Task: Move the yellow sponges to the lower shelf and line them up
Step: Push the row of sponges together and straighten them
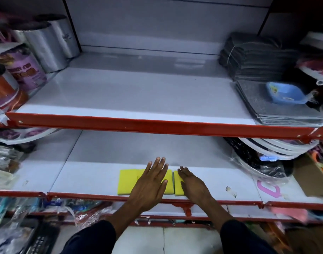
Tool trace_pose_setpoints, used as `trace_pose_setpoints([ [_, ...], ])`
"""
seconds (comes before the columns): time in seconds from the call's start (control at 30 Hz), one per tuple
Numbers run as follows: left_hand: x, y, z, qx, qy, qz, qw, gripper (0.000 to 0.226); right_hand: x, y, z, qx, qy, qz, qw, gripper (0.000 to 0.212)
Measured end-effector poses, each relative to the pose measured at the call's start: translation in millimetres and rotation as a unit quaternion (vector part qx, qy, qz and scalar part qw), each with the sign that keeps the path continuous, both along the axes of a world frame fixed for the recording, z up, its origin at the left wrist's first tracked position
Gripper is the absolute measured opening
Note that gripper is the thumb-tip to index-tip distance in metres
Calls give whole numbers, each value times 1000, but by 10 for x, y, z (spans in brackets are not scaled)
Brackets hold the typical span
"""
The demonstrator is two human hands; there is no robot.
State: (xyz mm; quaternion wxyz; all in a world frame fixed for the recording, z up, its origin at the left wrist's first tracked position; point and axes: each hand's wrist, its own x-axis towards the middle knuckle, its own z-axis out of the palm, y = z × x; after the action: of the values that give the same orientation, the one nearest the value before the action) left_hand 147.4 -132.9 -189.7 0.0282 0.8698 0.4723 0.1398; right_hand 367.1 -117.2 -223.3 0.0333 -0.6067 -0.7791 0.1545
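Yellow sponges [126, 182] lie flat in a row near the front edge of the lower shelf [94, 180], side by side. My left hand [151, 182] rests flat with fingers spread on the middle sponges and hides part of them. My right hand [190, 182] lies palm down on the rightmost yellow sponge [176, 187], which sits just apart from the others by a thin gap. Neither hand grips anything. The upper shelf [138, 96] holds no sponge in its middle.
Silver rolls [49, 46] and printed cans [25, 70] crowd the upper shelf's left. Grey cloth stacks [257, 57] and a blue tray [285, 93] sit at its right. Red rails [157, 125] edge both shelves. Wrapped plates [263, 162] and bagged goods [3, 162] flank the lower shelf.
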Motion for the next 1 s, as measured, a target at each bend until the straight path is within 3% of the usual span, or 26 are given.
trace_pose_setpoints([
  [0.2,207,183,-351,-176,82,41,980,51,-18,-15,-100,-39,18,-14,999,52],
  [0.37,288,333,-402,-226,127,32,965,54,58,-124,-163,-34,53,-8,998,52],
  [1.0,306,253,-479,-259,69,25,963,56,75,-215,-293,-36,108,-60,992,48],
])
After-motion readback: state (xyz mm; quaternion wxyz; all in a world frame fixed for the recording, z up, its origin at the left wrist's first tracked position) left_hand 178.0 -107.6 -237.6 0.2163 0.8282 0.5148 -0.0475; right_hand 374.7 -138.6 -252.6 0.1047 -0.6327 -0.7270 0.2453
